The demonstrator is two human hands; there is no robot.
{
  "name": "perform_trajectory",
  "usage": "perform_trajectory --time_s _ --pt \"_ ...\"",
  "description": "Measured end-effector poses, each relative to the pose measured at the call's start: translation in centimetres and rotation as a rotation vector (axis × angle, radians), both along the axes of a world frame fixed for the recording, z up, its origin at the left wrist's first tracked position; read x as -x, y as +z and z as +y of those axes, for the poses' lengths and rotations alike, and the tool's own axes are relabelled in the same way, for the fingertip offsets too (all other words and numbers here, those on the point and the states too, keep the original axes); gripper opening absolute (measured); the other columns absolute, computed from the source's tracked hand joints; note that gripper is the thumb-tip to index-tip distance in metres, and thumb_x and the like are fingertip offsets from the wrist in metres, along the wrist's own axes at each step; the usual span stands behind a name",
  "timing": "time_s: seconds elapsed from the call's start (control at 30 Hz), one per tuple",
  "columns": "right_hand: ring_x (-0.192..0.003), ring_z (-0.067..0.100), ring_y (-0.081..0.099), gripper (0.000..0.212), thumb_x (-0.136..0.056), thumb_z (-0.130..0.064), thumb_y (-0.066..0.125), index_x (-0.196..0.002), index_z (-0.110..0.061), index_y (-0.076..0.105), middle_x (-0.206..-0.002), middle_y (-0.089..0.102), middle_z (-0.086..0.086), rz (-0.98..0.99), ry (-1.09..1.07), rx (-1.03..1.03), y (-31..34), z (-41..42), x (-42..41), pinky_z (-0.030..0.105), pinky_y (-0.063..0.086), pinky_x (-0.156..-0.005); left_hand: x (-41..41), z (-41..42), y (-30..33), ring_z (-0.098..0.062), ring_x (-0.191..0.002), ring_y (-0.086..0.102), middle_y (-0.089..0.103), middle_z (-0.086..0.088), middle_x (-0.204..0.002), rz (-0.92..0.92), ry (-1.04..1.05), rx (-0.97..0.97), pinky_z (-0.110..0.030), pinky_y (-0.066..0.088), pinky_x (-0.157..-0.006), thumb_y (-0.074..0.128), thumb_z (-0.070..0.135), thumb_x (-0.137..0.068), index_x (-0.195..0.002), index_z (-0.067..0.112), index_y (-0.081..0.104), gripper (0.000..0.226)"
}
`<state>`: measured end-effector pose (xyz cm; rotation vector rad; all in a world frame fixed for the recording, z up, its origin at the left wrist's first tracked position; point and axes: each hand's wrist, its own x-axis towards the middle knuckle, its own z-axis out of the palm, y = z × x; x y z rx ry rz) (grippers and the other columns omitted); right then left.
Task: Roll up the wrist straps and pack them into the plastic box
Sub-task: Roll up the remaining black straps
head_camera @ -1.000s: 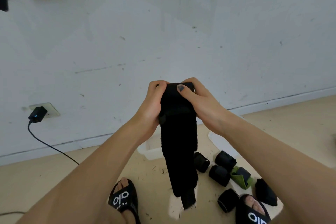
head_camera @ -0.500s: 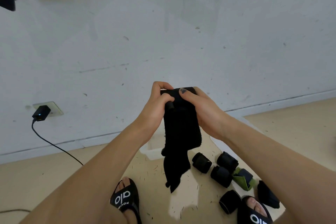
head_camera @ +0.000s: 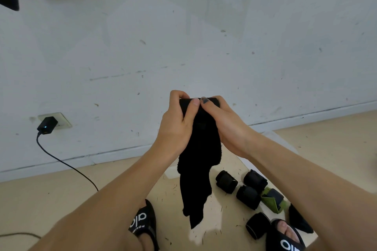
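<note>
Charger (head_camera: 47,126) sits plugged into the wall at far left. Left hand (head_camera: 177,126) and right hand (head_camera: 222,126) both clench the rolled top of a black wrist strap (head_camera: 199,165), its tail hanging. Rolled straps (head_camera: 247,188) lie on the floor at near right; the plastic box (head_camera: 170,173) seems mostly hidden behind.

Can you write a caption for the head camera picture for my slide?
Left hand and right hand roll a long black fabric wrist strap above five rolled black straps on the floor.
</note>
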<state>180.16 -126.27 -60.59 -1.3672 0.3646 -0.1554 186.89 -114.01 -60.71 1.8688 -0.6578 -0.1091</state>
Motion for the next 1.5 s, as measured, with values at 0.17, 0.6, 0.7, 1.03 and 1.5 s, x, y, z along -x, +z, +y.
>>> perform_trajectory --time_s 0.17,0.6,0.7,1.03,1.5 --pt "-0.104 0.021 0.069 0.026 -0.105 -0.038 0.054 -0.122 -0.018 0.051 -0.115 0.066 0.006 -0.054 -0.029 0.097 -0.2 0.4 0.0 0.039 0.058 -0.090 -0.1 0.2 0.0 0.009 -0.072 0.059 0.061 0.005 -0.092 0.070 0.013 0.026 -0.009 0.046 -0.063 0.041 0.044 -0.107 -0.113 0.018 0.049 0.028" --pt "-0.090 0.017 0.071 0.020 -0.106 -0.029 0.056 -0.125 -0.026 0.056 -0.110 0.067 0.005 -0.104 0.033 -0.100 0.8 -0.2 0.4 0.038 0.060 -0.082 -0.1 -0.1 0.5 -0.003 -0.079 0.059 0.058 0.007 -0.093 0.005 -0.019 0.090 -0.024 0.051 -0.071 0.046 0.027 -0.107 -0.115 0.027 0.043 0.008" --pt "-0.091 0.021 0.069 0.019 -0.106 -0.023 0.056 -0.124 -0.027 0.056 -0.110 0.066 0.007 -0.112 0.035 -0.092 0.6 -0.3 0.4 0.042 0.059 -0.081 0.1 -0.2 0.4 -0.007 -0.091 0.063 0.060 0.008 -0.101 0.165 -0.004 0.113 -0.025 0.052 -0.077 0.042 0.037 -0.108 -0.118 0.031 0.046 0.013" --pt "-0.082 0.014 0.068 0.041 -0.103 -0.053 0.051 -0.122 -0.016 0.058 -0.101 0.066 0.001 0.026 0.052 0.010 1.0 -1.2 0.2 0.034 0.057 -0.072 0.1 -0.8 -0.2 -0.017 -0.096 0.059 0.059 -0.003 -0.105 -0.097 -0.072 0.016 -0.026 0.047 -0.076 0.051 0.036 -0.093 -0.106 0.039 0.045 0.015" --pt "-0.098 0.015 0.072 0.035 -0.100 -0.045 0.061 -0.124 -0.020 0.059 -0.116 0.069 0.002 -0.029 0.012 0.021 0.7 -1.2 0.2 0.035 0.060 -0.083 0.2 -0.5 1.0 0.000 -0.069 0.058 0.058 -0.002 -0.092 0.187 -0.064 0.079 -0.018 0.049 -0.060 0.038 0.015 -0.106 -0.119 0.019 0.045 0.016"
